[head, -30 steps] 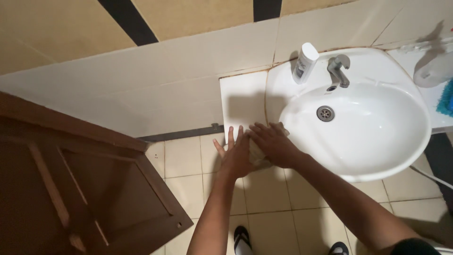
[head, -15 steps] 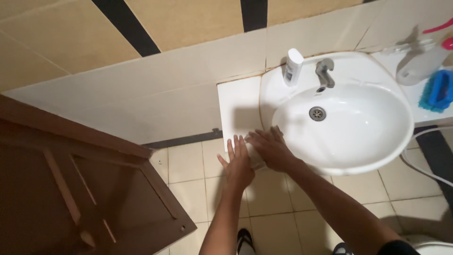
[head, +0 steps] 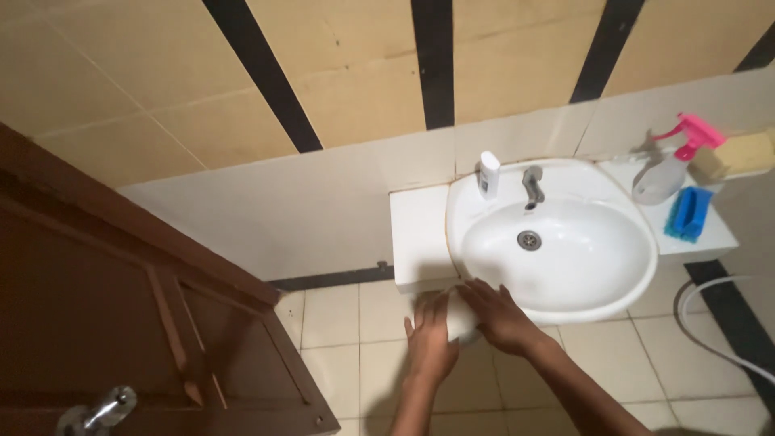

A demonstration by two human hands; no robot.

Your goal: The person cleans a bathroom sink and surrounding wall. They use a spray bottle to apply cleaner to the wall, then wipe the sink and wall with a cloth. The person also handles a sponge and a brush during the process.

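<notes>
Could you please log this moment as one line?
left hand: flat by cloth | right hand: on cloth at sink rim

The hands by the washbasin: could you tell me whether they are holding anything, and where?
Both the left hand and the right hand press flat on a white cloth at the front edge of the washbasin; neither closes around it.

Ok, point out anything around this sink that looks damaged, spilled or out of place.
Nothing stands out. The sink looks whole and dry, with the white bottle upright beside the tap. The spray bottle and blue brush sit tidily on the ledge. The left hand and right hand press a white cloth at the front edge.
</notes>
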